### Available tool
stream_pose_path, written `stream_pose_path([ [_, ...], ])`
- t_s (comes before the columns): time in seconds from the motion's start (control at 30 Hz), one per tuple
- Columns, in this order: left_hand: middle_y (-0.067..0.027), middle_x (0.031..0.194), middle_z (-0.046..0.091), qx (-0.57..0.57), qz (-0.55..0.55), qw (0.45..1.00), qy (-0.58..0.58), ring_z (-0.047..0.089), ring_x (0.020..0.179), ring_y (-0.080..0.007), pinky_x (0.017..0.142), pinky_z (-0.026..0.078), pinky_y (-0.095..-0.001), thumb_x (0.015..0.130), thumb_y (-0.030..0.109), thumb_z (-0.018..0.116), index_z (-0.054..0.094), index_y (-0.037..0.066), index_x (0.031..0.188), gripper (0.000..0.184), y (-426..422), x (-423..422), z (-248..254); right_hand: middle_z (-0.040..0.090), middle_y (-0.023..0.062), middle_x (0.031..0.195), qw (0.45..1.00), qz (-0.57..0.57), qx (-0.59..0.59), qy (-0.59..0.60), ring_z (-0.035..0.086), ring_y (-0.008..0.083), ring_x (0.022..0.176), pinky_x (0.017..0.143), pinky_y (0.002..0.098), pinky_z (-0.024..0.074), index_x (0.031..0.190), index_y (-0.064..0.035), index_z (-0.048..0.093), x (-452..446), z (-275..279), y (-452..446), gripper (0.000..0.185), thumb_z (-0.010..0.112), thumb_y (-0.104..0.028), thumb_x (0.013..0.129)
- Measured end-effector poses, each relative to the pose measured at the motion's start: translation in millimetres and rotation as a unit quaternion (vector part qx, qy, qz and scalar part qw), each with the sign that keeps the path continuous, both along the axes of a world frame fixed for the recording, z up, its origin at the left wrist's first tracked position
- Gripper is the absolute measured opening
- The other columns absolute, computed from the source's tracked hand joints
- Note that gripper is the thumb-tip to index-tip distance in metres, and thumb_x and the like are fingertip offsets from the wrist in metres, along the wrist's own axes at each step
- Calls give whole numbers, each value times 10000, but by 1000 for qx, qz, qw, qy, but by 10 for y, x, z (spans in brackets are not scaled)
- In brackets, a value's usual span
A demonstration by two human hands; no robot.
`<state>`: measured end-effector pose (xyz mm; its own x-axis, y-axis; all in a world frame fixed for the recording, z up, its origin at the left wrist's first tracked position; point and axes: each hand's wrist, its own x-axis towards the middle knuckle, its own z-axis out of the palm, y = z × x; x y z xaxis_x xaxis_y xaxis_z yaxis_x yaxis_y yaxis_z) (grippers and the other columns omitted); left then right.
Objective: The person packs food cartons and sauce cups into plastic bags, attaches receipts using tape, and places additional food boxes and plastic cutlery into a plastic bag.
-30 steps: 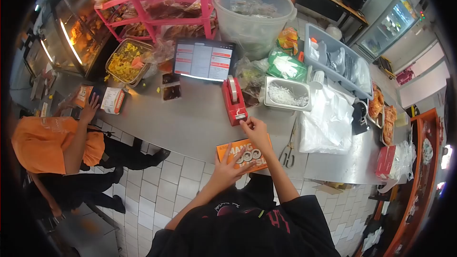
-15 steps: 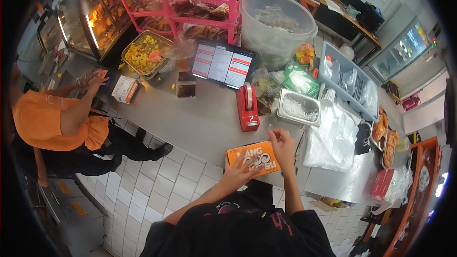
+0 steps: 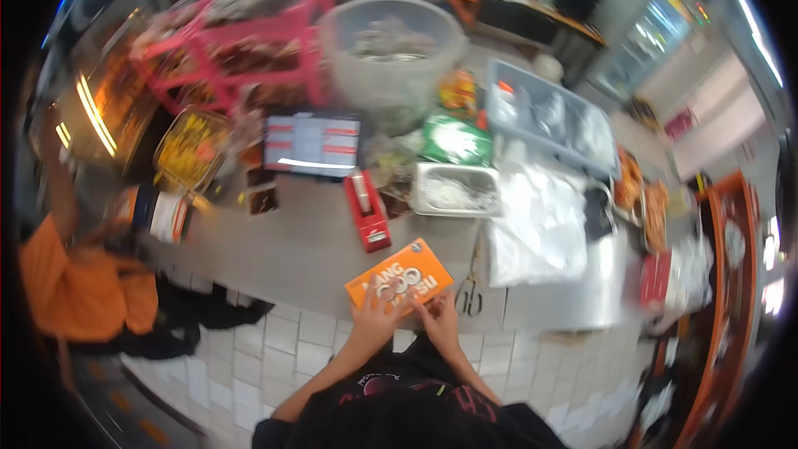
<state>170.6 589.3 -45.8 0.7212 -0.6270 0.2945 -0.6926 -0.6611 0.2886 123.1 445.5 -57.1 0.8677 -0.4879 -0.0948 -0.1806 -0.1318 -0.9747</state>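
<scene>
"What's the room like?"
"Metal counter (image 3: 291, 259), tiled floor (image 3: 281, 345) at 7 o'clock, fridge (image 3: 648, 41) at 2."
"The orange box (image 3: 403, 270)?"
"On the counter at 6 o'clock. The left hand (image 3: 376, 313) spreads over its lettering; the right hand (image 3: 439, 316) bends at its 4 o'clock edge, grip impossible to tell."
"What's unclear?"
"Blur softens everything; the co-worker (image 3: 71, 295) at 8 o'clock fades into the dark rim."

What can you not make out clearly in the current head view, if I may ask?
Inside of the orange rectangular cardboard box: head view, hidden by its closed top.
Part of its lettering: head view, covered by the left hand.
Small text on the black rectangular tablet: head view, blurred.
</scene>
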Motion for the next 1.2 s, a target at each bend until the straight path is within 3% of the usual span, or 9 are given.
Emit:
stream_pose_path([
  [0.23, -88, 1324, 372, 16, -29, 986, 161, 219, 1279, -401, 952, 309, -511, 763, 223, 649, 420, 194, 1298, 582, 37, 245, 416, 496, 93, 536, 924, 56, -377, -28, 501, 201, 451, 447, 302, 398, 781, -72, 488, -17, -245, -624, 250, 679, -232, 760],
  [0.37, -64, 1301, 389, -40, -33, 964, 261, 195, 1295, -381, 970, 258, -530, 742, 225, 656, 481, 206, 1239, 527, 26, 308, 575, 546, 123, 644, 929, -97, -358, -19, 532, 201, 565, 527, 301, 412, 794, -21, 564, 20, -16, -1829, 110, 614, -119, 791],
  [0.43, -65, 1278, 399, 90, 27, 972, 214, 193, 1295, -376, 986, 239, -528, 745, 228, 653, 498, 185, 1209, 490, -104, 228, 700, 534, 115, 709, 942, -119, -308, -59, 511, 260, 667, 636, 348, 419, 840, -17, 570, 172, -154, -2548, 172, 660, -132, 749],
  [0.63, -127, 1061, 537, 17, -40, 985, 166, 445, 1090, -345, 892, 343, -473, 819, 153, 547, 523, 55, 1105, 303, -982, 260, 869, 528, 67, 726, 937, 43, -345, -14, 502, 211, 713, 640, 317, 426, 781, -27, 554, 473, -217, -3272, 275, 737, -195, 663],
  [0.73, -138, 950, 579, -57, -91, 953, 284, 533, 941, -313, 807, 412, -411, 834, 143, 518, 535, 44, 1062, 249, -1566, 260, 722, 518, 65, 729, 932, 83, -352, 26, 496, 220, 748, 660, 333, 399, 814, -40, 556, 495, -266, -3351, 195, 674, -167, 725],
  [0.9, -169, 931, 582, -97, -182, 923, 325, 546, 897, -339, 789, 430, -387, 849, 144, 499, 541, 30, 1037, 224, -2790, 335, 293, 524, 56, 762, 797, 163, -574, -96, 513, 202, 802, 669, 341, 352, 817, -59, 567, 551, 96, -3434, 124, 556, -85, 696],
  [1.0, -152, 894, 590, -129, -181, 937, 269, 562, 817, -359, 801, 422, -413, 827, 109, 494, 552, 17, 993, 197, -3565, 329, -297, 534, 45, 798, 786, 189, -573, -137, 511, 197, 812, 675, 340, 365, 849, -47, 568, 620, 509, -3554, 178, 553, -73, 673],
  [1.1, -166, 975, 553, -113, -110, 988, 6, 545, 892, -362, 841, 411, -415, 818, 64, 482, 523, 1, 1027, 223, -3927, 248, -664, 548, 45, 843, 776, 230, -558, -183, 515, 196, 829, 696, 341, 385, 876, -33, 571, 629, 672, -3666, 209, 554, -70, 672],
  [1.2, -173, 1124, 468, -429, -130, 851, 274, 441, 1083, -288, 932, 355, -396, 816, 105, 516, 433, 5, 1148, 356, -4101, 207, -793, 531, 59, 825, 752, 329, -492, -290, 519, 208, 789, 722, 343, 412, 870, -33, 551, 634, 874, -3673, 192, 564, -43, 678],
])
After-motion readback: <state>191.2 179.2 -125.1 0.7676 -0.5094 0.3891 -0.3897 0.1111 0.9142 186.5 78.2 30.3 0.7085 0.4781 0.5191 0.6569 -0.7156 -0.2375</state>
